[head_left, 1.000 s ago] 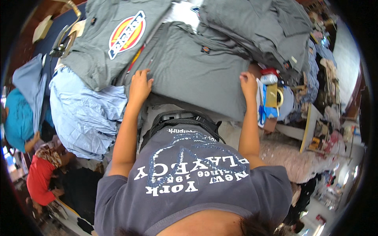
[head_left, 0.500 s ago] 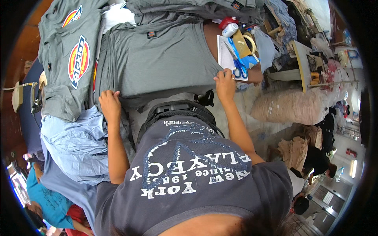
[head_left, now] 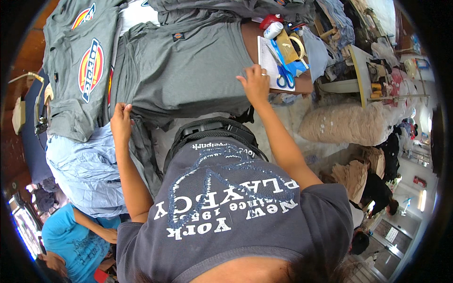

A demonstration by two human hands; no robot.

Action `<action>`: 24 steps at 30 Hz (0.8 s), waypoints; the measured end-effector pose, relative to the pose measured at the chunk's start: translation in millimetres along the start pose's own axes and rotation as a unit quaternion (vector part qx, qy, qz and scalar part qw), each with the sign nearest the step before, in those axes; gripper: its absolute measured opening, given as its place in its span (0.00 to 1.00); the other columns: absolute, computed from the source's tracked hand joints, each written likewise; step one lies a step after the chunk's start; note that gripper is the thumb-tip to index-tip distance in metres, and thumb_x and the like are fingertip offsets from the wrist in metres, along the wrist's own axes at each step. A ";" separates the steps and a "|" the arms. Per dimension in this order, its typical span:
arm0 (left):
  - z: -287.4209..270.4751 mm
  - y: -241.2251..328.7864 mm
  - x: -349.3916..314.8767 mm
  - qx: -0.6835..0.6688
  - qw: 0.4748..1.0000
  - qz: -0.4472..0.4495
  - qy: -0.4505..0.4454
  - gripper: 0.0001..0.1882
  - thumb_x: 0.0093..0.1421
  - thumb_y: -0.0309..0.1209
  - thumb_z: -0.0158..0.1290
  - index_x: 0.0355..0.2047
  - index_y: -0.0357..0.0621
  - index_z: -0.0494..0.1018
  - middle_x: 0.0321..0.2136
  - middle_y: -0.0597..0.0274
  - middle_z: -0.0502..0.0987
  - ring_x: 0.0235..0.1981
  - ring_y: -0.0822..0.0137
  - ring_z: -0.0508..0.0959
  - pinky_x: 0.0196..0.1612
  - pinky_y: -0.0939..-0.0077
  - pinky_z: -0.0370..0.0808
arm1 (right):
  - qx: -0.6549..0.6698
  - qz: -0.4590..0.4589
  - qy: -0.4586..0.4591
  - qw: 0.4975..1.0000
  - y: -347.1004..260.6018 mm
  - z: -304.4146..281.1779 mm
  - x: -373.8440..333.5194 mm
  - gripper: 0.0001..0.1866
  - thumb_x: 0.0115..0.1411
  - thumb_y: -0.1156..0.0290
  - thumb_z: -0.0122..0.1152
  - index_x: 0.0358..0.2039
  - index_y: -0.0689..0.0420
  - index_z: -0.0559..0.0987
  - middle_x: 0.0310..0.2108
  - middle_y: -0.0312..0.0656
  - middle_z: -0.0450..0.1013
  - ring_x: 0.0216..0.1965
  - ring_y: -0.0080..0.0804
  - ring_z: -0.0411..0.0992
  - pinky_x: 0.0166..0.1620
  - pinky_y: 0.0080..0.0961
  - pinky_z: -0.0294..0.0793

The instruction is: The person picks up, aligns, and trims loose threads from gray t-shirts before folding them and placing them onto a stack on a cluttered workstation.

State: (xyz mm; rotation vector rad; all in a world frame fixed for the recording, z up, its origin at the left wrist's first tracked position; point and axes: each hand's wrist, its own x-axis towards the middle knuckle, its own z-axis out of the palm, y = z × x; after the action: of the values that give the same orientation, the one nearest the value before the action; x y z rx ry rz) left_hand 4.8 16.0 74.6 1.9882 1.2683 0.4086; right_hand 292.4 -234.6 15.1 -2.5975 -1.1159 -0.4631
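A grey shirt lay spread flat on the tabletop, its lower edge hanging toward the person. The left hand had its fingers curled closed on the shirt's near left corner, pinching the fabric where it draped over the edge. The right hand rested at the shirt's near right corner with fingers bent; it touched the cloth, but whether it actually gripped it could not be told.

Just right of that hand a white sheet of paper lay on the bare brown strip of tabletop, and blue-handled scissors lay across it. Beyond them sat a small white bottle with a red cap, a tan card and a roll of tape, all crowded close to the shirt's right side.

To the left, touching the spread shirt, another grey shirt with an oval red and yellow print lay flat. Below it a heap of pale blue cloth hung beside the left forearm. More grey garments were piled at the far edge.

At the lower left another person in a turquoise top stood near. To the right, well apart, a big beige sack sat on the floor.
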 end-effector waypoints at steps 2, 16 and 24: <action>0.6 -3.6 2.3 0.005 1.000 -0.003 -0.001 0.12 0.55 0.37 0.46 0.27 0.39 0.66 0.12 0.62 0.65 0.10 0.73 0.67 0.17 0.77 0.62 | -0.027 0.013 0.009 0.999 -0.9 25.5 4.0 0.13 0.45 0.59 0.56 0.24 0.54 0.70 0.30 0.37 0.64 0.35 0.35 0.63 0.34 0.33 0.61; 1.3 -44.9 7.7 0.023 0.998 -0.047 -0.048 0.13 0.54 0.38 0.48 0.27 0.39 0.67 0.14 0.61 0.69 0.11 0.72 0.71 0.18 0.79 0.64 | 0.187 0.124 0.151 0.963 51.6 -18.3 0.5 0.09 0.49 0.65 0.55 0.22 0.57 0.71 0.24 0.42 0.68 0.29 0.40 0.67 0.32 0.33 0.65; 11.1 -43.0 32.5 0.137 0.973 -0.072 -0.172 0.14 0.52 0.38 0.51 0.27 0.37 0.66 0.15 0.60 0.69 0.11 0.70 0.72 0.15 0.79 0.65 | 0.007 0.044 0.047 0.998 -7.2 30.3 7.6 0.07 0.49 0.66 0.54 0.23 0.55 0.70 0.25 0.39 0.66 0.29 0.35 0.66 0.33 0.32 0.61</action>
State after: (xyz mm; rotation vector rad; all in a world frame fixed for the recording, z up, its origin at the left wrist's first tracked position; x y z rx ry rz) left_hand -1.2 50.6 32.3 2.0600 1.2832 -0.1878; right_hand 297.5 -213.7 -8.6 -2.5704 -0.9669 -0.5490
